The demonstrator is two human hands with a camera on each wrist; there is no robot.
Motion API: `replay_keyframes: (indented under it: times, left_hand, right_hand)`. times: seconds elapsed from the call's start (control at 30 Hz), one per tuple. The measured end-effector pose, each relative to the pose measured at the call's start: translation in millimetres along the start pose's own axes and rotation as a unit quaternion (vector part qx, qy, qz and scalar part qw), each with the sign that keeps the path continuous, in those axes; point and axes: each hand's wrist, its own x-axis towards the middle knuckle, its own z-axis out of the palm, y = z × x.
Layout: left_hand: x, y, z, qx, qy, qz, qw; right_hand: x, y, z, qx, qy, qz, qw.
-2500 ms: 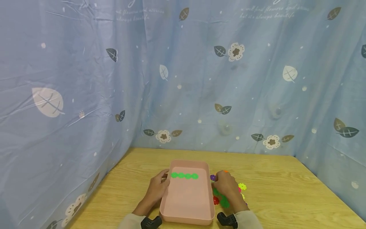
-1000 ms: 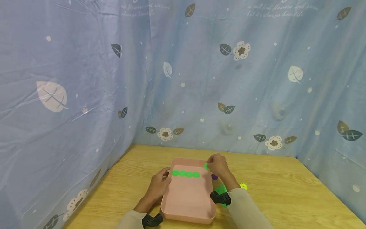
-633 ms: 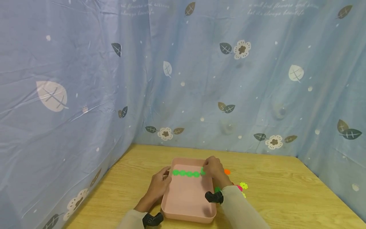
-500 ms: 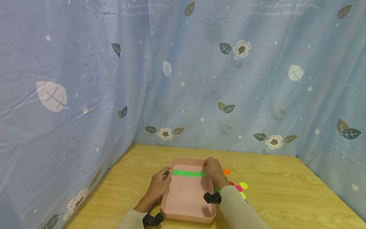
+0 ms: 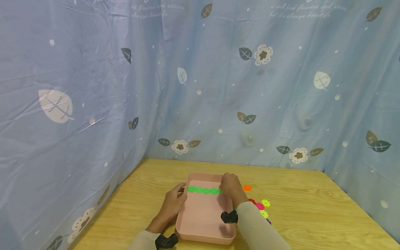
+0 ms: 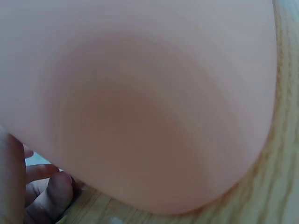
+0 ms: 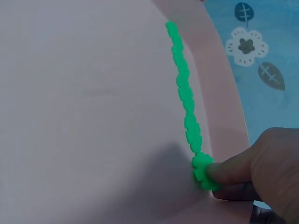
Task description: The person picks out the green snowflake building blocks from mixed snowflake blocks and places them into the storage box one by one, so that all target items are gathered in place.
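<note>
My right hand (image 5: 231,187) reaches over the right rim of a pink tray (image 5: 204,215). Its thumb and finger pinch a green flower-shaped plastic disc (image 7: 203,171), which is at the end of a row of several similar green discs (image 7: 183,84) inside the tray. In the head view this row (image 5: 203,190) runs across the tray's far part, and the hand mostly covers the pinched disc. My left hand (image 5: 173,201) rests against the tray's left side, fingers loosely bent by the outer wall; in the left wrist view its fingers (image 6: 49,191) show beside the tray wall (image 6: 140,116).
Right of the tray, on the wooden table (image 5: 297,208), lie loose discs: an orange one (image 5: 247,188), a pink one (image 5: 259,206), a red one (image 5: 251,201) and yellow ones (image 5: 265,203). My right sleeve (image 5: 259,225) hides part of this pile. A blue patterned curtain (image 5: 218,104) surrounds the table.
My right hand picked a green disc from the pile, carried it over the tray's right rim and lowered it to the row's right end. My left hand stays at the tray's side.
</note>
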Motion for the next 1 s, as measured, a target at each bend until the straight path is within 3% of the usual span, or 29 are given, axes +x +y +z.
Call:
replay_keyframes:
  times: [0.23, 0.6, 1.0]
  left_hand:
    - [-0.3, -0.4, 0.5, 0.001, -0.001, 0.0, 1.0]
    - [1.1, 1.5, -0.7, 0.007, 0.009, 0.004, 0.9999]
    - [0.1, -0.5, -0.1, 0.007, 0.007, -0.001, 0.9999]
  right_hand:
    - [-1.8, 2.3, 0.0, -0.032, -0.012, -0.029, 0.999]
    - [-1.3, 3.2, -1.9, 0.007, -0.036, -0.046, 0.9983]
    - [-3.9, 5.6, 2.1, 0.033, -0.033, -0.044, 0.9979]
